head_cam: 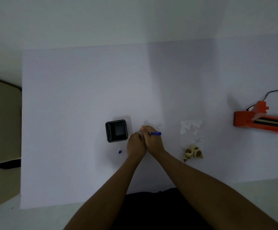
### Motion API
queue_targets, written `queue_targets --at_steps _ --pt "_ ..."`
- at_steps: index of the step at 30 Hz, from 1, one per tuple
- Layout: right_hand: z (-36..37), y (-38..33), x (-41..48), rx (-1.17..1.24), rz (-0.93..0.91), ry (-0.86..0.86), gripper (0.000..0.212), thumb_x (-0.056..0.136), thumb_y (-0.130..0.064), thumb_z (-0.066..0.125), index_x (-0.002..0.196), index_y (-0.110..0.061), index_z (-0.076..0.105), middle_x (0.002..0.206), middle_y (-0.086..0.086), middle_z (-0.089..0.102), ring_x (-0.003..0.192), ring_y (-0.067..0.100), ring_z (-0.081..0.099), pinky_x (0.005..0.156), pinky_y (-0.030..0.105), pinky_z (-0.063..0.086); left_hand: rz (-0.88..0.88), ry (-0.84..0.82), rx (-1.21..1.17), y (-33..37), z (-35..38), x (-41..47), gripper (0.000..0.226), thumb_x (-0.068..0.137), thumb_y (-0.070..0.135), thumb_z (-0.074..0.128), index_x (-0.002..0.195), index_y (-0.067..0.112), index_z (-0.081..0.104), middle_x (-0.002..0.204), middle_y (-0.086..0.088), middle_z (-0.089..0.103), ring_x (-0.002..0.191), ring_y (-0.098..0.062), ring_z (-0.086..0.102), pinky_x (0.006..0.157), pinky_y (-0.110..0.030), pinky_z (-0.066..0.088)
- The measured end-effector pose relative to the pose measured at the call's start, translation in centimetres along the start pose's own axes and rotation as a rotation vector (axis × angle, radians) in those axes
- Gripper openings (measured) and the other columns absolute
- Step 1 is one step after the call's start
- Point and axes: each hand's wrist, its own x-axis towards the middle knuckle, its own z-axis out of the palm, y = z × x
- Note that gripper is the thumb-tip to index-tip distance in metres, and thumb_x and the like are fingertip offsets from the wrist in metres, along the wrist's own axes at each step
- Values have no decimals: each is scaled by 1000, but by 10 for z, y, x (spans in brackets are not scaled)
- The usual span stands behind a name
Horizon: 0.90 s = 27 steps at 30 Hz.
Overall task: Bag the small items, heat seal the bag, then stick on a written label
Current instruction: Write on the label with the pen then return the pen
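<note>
My right hand (152, 140) grips a blue pen (156, 133) whose tail points right; its tip is hidden under my fingers. My left hand (135, 144) presses against the right one, fingers curled; what lies beneath them is hidden. A blue pen cap (120, 152) lies on the white sheet left of my left hand. To the right lies a clear plastic bag (191, 131) with small tan items (193, 152) bunched at its near end. An orange heat sealer (260, 121) sits at the far right.
A black square container (116, 131) stands just left of my hands. A black cord (274, 92) runs from the sealer off the right edge. The white sheet (85, 97) covers the table. A beige object (0, 120) sits beyond the left edge.
</note>
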Motion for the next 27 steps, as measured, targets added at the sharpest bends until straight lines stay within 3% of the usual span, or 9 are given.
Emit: queue_targets --at_steps 3,6,8,10,15,27 --pt "0 8 -4 -18 14 57 40 101 -28 50 70 -1 54 60 15 54 54 22 52 56 41 45 -10 8 2 0 2 2 22 98 17 45 79 11 55 82 -9 62 68 -17 57 56 -25 40" --pt "-6 16 -4 -40 63 108 41 101 -23 52 68 1 51 58 22 51 51 28 47 52 45 40 -12 -5 21 0 4 4 22 97 19 46 78 11 55 81 -9 61 68 -21 59 59 -32 49" --pt "-9 18 -3 -56 47 110 40 101 -24 53 70 2 53 59 20 52 54 33 50 52 44 41 -9 -12 36 1 3 5 19 95 19 48 80 12 56 83 -9 62 70 -21 61 65 -37 55" --pt "-10 18 -1 -81 35 93 40 100 -23 53 67 -1 53 57 14 51 52 27 49 52 39 40 -12 -20 48 2 3 6 17 95 18 48 83 11 57 84 -9 63 72 -21 62 66 -36 55" --pt "-7 21 -1 -118 12 53 37 100 -20 54 65 -10 51 55 -3 47 51 10 45 52 23 37 -20 -10 77 5 1 6 18 97 17 46 87 8 58 85 -9 62 69 -17 56 57 -24 40" --pt "-10 25 -1 -193 -28 52 39 100 -19 54 63 -13 47 54 0 44 49 11 41 51 24 35 -17 0 104 6 3 7 19 98 21 45 90 8 57 90 -10 61 72 -17 54 62 -26 41"
